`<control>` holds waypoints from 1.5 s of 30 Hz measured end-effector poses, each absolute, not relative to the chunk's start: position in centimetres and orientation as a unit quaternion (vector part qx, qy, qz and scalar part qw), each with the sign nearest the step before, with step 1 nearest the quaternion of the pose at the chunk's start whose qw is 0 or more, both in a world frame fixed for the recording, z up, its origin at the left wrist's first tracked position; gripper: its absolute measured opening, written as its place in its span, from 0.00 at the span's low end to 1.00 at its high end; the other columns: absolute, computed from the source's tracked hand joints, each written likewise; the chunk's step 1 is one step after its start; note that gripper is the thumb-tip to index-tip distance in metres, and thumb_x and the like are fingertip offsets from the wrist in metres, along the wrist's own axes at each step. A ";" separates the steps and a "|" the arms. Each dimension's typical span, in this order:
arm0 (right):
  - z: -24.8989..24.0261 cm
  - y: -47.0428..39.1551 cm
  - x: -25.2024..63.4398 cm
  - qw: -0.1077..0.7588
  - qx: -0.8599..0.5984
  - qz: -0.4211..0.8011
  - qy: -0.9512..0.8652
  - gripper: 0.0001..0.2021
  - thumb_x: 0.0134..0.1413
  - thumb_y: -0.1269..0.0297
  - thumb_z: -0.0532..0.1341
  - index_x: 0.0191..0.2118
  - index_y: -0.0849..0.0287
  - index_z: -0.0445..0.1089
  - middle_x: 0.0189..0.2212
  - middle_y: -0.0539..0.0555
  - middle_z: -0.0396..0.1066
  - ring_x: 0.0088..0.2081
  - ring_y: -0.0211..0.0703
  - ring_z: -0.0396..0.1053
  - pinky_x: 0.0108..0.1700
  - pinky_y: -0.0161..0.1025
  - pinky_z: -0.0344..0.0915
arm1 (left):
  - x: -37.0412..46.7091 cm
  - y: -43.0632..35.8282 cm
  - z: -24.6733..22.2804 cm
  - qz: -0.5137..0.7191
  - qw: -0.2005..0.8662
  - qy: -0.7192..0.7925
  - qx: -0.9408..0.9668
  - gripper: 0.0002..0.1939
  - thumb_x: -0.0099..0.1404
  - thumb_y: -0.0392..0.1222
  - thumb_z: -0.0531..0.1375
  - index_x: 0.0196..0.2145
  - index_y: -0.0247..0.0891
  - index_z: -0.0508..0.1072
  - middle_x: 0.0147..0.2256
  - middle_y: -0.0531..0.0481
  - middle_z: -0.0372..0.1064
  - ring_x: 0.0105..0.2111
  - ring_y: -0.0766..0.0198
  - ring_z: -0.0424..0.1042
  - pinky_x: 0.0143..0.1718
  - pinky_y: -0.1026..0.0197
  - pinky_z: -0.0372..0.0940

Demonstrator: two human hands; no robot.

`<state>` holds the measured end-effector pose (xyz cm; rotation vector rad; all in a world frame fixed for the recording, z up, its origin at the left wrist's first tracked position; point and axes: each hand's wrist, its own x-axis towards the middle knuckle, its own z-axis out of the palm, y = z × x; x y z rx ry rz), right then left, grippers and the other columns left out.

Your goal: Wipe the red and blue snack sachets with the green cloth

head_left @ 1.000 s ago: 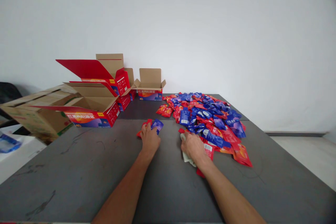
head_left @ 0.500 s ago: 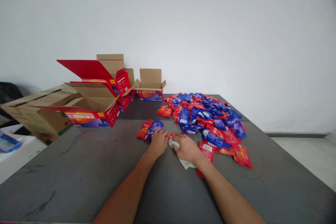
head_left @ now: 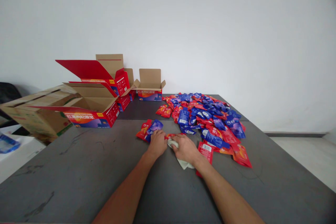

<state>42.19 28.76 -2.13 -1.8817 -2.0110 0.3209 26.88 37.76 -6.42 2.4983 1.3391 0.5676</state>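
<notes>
My right hand (head_left: 184,148) is closed on a pale cloth (head_left: 185,164), pressed against a red pouch (head_left: 170,135) that lies mostly hidden under it. Beside it, my left hand (head_left: 158,142) has its fingers curled at the left end of that red pouch; what they grip is too small to make out. A blue pouch (head_left: 154,127) and another red pouch (head_left: 143,130) lie just beyond my left hand. Right of my right wrist is a red pouch with a white label (head_left: 206,149).
A large heap of red and blue pouches (head_left: 204,112) covers the table's (head_left: 105,182) back right. Open red boxes (head_left: 90,118) stand at the left, and another open box (head_left: 150,94) at the back. Beyond the left edge is a big brown carton (head_left: 44,112).
The view has shifted very slightly. Both hands keep nearly the same pose at the red pouch, with the cloth still under my right hand.
</notes>
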 end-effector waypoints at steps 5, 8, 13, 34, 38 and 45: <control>-2.2 28.9 42.4 0.215 -0.685 0.094 -0.690 0.14 0.61 0.61 0.58 0.50 0.54 0.74 0.52 0.57 0.72 0.53 0.47 0.69 0.56 0.38 0.61 | 26.7 37.7 -6.2 0.196 0.140 0.457 0.856 0.09 0.60 0.35 0.59 0.39 0.38 0.74 0.46 0.42 0.72 0.53 0.51 0.64 0.55 0.52 0.56; -2.5 29.2 43.0 0.239 -0.672 0.089 -0.695 0.14 0.61 0.62 0.57 0.50 0.55 0.74 0.52 0.57 0.72 0.52 0.44 0.70 0.56 0.37 0.61 | 26.7 37.7 -6.2 0.203 0.158 0.476 0.841 0.08 0.59 0.34 0.59 0.38 0.38 0.72 0.45 0.42 0.72 0.51 0.51 0.65 0.52 0.52 0.58; -3.0 29.6 43.3 0.292 -0.651 0.094 -0.694 0.19 0.59 0.64 0.59 0.55 0.59 0.70 0.54 0.58 0.71 0.53 0.44 0.69 0.58 0.38 0.61 | 26.7 38.1 -6.5 0.257 0.220 0.490 0.803 0.09 0.56 0.30 0.59 0.35 0.39 0.68 0.39 0.46 0.71 0.44 0.56 0.68 0.46 0.56 0.61; -0.7 29.1 42.7 0.550 -0.524 0.537 -0.367 0.21 0.50 0.50 0.66 0.44 0.60 0.73 0.29 0.52 0.76 0.24 0.38 0.69 0.27 0.34 0.64 | 28.5 36.9 -5.0 0.431 0.682 0.291 0.514 0.19 0.60 0.53 0.65 0.39 0.33 0.76 0.38 0.43 0.77 0.39 0.58 0.76 0.47 0.54 0.69; -1.1 29.5 42.9 0.576 -0.468 0.580 -0.335 0.19 0.51 0.51 0.66 0.43 0.61 0.73 0.31 0.54 0.76 0.28 0.39 0.71 0.31 0.34 0.67 | 28.8 35.8 -4.7 0.391 0.724 0.249 0.510 0.23 0.59 0.49 0.67 0.49 0.36 0.75 0.45 0.41 0.76 0.41 0.57 0.77 0.46 0.52 0.70; -1.2 29.2 42.3 0.552 -0.607 0.281 -0.497 0.25 0.57 0.52 0.61 0.58 0.56 0.68 0.45 0.57 0.75 0.43 0.49 0.73 0.48 0.45 0.71 | 28.1 36.7 -4.6 0.445 0.658 0.336 0.507 0.18 0.58 0.49 0.65 0.44 0.39 0.75 0.43 0.45 0.76 0.37 0.61 0.76 0.35 0.60 0.71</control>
